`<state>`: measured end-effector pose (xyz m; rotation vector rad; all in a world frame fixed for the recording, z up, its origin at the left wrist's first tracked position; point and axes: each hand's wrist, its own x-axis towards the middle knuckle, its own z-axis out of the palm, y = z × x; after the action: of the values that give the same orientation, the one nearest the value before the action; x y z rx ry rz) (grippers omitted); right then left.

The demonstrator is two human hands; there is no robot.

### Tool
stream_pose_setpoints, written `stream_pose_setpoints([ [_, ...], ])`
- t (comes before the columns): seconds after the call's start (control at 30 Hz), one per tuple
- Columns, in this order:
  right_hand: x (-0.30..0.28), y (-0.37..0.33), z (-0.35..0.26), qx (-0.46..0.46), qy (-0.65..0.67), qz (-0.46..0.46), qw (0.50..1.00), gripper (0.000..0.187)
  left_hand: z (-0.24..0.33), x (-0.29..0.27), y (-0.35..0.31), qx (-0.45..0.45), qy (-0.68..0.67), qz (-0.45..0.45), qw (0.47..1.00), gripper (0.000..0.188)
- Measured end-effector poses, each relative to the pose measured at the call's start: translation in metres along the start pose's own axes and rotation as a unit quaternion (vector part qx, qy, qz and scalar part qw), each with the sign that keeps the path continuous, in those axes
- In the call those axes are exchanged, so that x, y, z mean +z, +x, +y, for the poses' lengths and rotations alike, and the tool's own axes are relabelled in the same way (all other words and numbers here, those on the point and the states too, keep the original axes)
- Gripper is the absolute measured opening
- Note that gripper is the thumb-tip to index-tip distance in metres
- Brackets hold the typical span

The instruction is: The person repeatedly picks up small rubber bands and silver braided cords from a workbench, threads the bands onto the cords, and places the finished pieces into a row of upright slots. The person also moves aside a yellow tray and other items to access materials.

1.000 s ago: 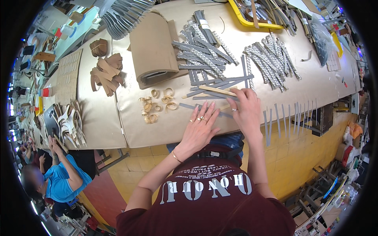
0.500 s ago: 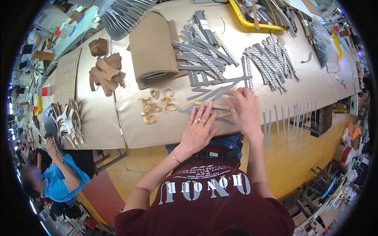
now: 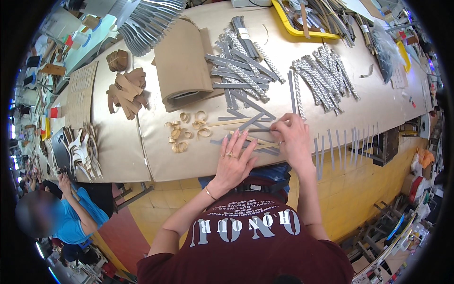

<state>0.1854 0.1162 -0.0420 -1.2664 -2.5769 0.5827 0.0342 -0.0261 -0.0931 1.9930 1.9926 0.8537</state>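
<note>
Head view, places relative to the rolled brown sheet (image 3: 184, 61). Loose flat grey strips (image 3: 252, 120) lie to its right and on the near side, on the surface (image 3: 165, 163), crossed with thin cream strips (image 3: 231, 121).

Left hand (image 3: 232, 158): nearer side of the roll and a bit right, palm down, fingers extended and spread over the strips, not closed around anything. Fingertips rest on or just above the pile; exact contact hard to tell.

Right hand (image 3: 291, 139): further right of the roll, thumb and fingers drawn together at the right end of a darker grey strip (image 3: 259, 130). Can't tell if it's pinched or just touched; fingers cover the end.

Key relation: that strip extends leftward from the right fingertips, long axis roughly left-right, parallel to the near edge. Right hand is the nearer one; left fingers sit just nearside of it. Other strips cross at angles.

Around: pale curled strips (image 3: 175, 134) directly nearside of the roll; braided grey-white straps (image 3: 321, 78) well right; mixed grey strips and braids (image 3: 243, 71) just right; brown strips (image 3: 127, 94) to its left.
</note>
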Motion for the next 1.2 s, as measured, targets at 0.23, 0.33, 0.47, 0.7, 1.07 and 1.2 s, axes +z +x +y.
stream_pose_setpoints([
  [0.23, -0.006, -0.002, -0.012, -0.02, 0.04, 0.005, 0.999, 0.012, 0.0, 0.0, 0.017, -0.025, 0.023, -0.061, 0.998, 0.054],
  [0.33, -0.004, 0.011, -0.017, -0.01, 0.043, 0.029, 0.999, 0.013, -0.002, 0.0, 0.015, -0.003, 0.005, -0.059, 0.998, 0.055],
  [0.47, 0.018, 0.034, -0.035, -0.031, 0.027, 0.052, 0.998, 0.017, -0.002, 0.004, 0.008, 0.014, 0.015, -0.038, 0.999, 0.047],
  [0.7, 0.047, 0.042, -0.062, 0.03, 0.005, -0.013, 0.999, 0.017, -0.006, 0.005, -0.002, 0.0, -0.002, 0.005, 1.0, 0.042],
  [1.07, 0.024, 0.03, -0.044, 0.004, 0.077, 0.086, 0.993, 0.012, -0.009, -0.005, 0.002, -0.1, 0.046, -0.014, 0.994, 0.057],
  [1.2, 0.002, 0.026, -0.028, 0.038, 0.263, 0.208, 0.941, 0.009, -0.013, -0.012, 0.005, -0.095, 0.001, 0.018, 0.995, 0.056],
])
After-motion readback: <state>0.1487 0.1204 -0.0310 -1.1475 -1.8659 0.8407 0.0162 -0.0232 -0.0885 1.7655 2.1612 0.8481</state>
